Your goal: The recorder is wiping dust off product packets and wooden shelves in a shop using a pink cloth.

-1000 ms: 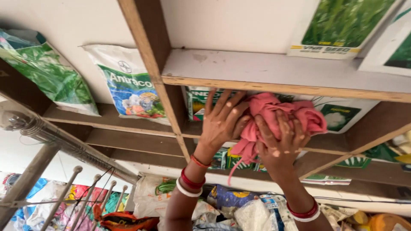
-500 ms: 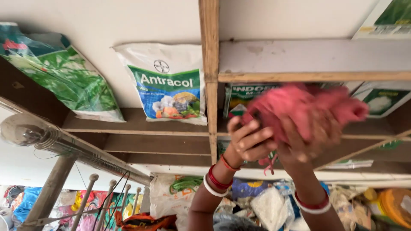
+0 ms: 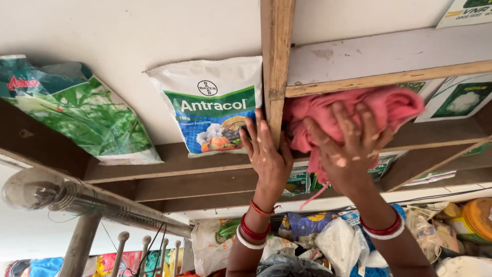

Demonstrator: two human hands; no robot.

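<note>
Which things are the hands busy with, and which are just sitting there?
In use:
- right hand pressing the crumpled pink cloth
- left hand against the upright wooden shelf post

Just sitting there:
- white and green pouch with vegetable pictures
- shiny green leafy packet
- grey metal pipe

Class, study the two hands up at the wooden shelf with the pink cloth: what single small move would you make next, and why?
Probably sweep the right hand sideways along the shelf. It already presses the bunched pink cloth against the shelf board, fingers spread. The left hand lies flat against the wooden upright, seemingly bracing, so only the cloth hand is free to travel.
</note>
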